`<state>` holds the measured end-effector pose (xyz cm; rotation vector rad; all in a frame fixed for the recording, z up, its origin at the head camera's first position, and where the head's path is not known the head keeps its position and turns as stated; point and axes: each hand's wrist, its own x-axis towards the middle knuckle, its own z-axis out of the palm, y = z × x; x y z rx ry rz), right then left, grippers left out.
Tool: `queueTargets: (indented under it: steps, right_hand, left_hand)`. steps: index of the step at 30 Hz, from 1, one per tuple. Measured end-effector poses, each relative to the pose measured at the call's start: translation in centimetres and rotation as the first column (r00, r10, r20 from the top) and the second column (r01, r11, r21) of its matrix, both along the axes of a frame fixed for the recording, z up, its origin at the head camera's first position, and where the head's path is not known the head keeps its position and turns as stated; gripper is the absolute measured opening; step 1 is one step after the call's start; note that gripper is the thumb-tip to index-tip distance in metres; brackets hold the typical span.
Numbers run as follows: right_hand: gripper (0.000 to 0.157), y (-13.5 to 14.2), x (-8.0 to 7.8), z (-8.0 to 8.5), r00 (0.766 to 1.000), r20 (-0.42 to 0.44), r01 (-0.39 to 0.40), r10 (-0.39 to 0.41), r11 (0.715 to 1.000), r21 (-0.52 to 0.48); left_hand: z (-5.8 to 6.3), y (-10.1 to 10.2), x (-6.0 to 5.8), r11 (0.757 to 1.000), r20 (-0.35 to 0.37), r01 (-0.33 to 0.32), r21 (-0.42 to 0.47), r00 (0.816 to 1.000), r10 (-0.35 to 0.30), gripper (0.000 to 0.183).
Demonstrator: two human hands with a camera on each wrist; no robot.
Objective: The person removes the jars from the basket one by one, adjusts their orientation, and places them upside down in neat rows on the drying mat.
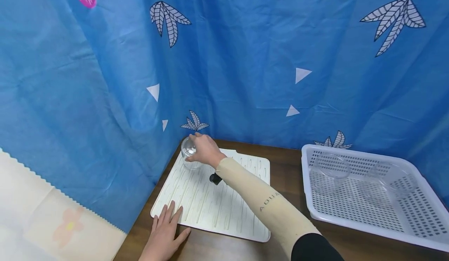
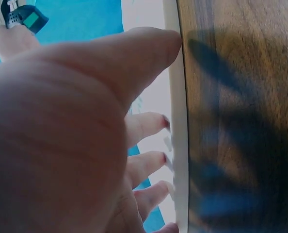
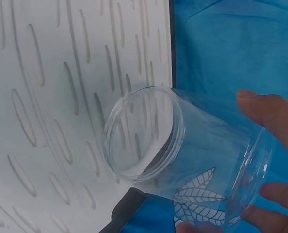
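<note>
At the far left corner of the white ridged mat [image 1: 217, 206], my right hand [image 1: 206, 151] holds a clear plastic jar [image 1: 191, 164]. The right wrist view shows thumb and fingers [image 3: 263, 109] spread around one end of the jar [image 3: 207, 141], while its round threaded rim faces the mat. Whether that rim touches the mat I cannot tell. My left hand [image 1: 164, 229] rests on the mat's near left corner, fingers straight and the thumb along the front edge. In the left wrist view, the left hand [image 2: 61, 136] lies over the mat's raised edge [image 2: 178, 121].
To the right stands a white perforated basket [image 1: 350, 228] with two clear round containers, one a jar [image 1: 326, 179] at its left side. Brown wooden tabletop [image 1: 280, 167] lies between mat and basket. A blue patterned curtain [image 1: 245, 58] hangs behind and to the left.
</note>
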<state>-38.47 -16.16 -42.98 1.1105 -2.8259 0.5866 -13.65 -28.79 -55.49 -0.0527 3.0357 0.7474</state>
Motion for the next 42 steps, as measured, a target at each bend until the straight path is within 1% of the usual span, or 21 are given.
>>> queueTargets:
  steps: [6,10,14,17,23,26,28,33,35,39,42]
  right_hand:
    - [0.095,-0.8,-0.5,-0.5,1.0,0.003,0.026,-0.026,0.996,0.086]
    - [0.096,-1.1,-0.8,-1.1,0.999,-0.009,0.035,-0.034,0.992,0.122]
    - [0.096,-1.4,-1.0,-1.7,0.999,-0.019,0.041,-0.038,0.991,0.125]
    - [0.097,-1.6,-1.3,-2.3,0.999,-0.008,0.043,-0.042,0.993,0.113]
    - [0.099,-1.8,-1.3,-3.4,0.999,0.013,0.04,-0.041,0.995,0.092]
    - [0.1,-1.9,-1.3,-3.5,0.999,0.02,0.036,-0.038,0.995,0.096]
    - [0.101,-2.0,-1.4,-3.4,0.999,0.019,0.034,-0.036,0.995,0.098]
    - [0.102,-2.0,-1.6,-3.2,0.999,-0.013,0.043,-0.041,0.993,0.112]
    - [0.103,-2.1,-1.8,-3.1,0.999,-0.021,0.048,-0.045,0.992,0.116]
    - [0.107,-2.2,-2.1,-2.9,0.999,-0.009,0.05,-0.05,0.994,0.099]
    - [0.114,-2.2,-2.3,-2.8,0.998,-0.028,0.06,-0.058,0.993,0.1]
  left_hand:
    - [-0.2,0.1,-0.1,1.0,0.013,0.008,-0.009,1.0,-0.007,0.078]
    - [-0.4,0.1,-0.2,1.0,0.004,0.008,-0.008,1.0,-0.008,0.078]
    - [-0.3,0.2,-0.3,1.0,-0.001,0.007,-0.001,1.0,-0.007,0.078]
    - [-0.3,0.2,-0.3,1.0,-0.001,0.011,-0.003,1.0,-0.011,0.078]
    - [-0.8,0.1,-0.2,1.0,-0.006,0.019,0.012,1.0,-0.019,0.076]
    - [-0.9,-0.1,-0.2,1.0,0.006,0.016,0.024,1.0,-0.016,0.076]
    - [-1.0,-0.2,-0.2,1.0,-0.006,0.017,0.02,1.0,-0.017,0.076]
    - [-1.5,-0.4,-0.5,1.0,-0.075,0.026,0.017,0.997,-0.024,0.073]
    - [-1.5,-0.5,-0.7,0.999,-0.089,0.029,0.021,0.996,-0.027,0.073]
    - [-1.4,-0.7,-0.9,0.999,-0.086,0.031,0.031,0.996,-0.028,0.073]
    - [-1.2,-0.9,-1.1,0.999,-0.076,0.032,0.023,0.997,-0.03,0.074]
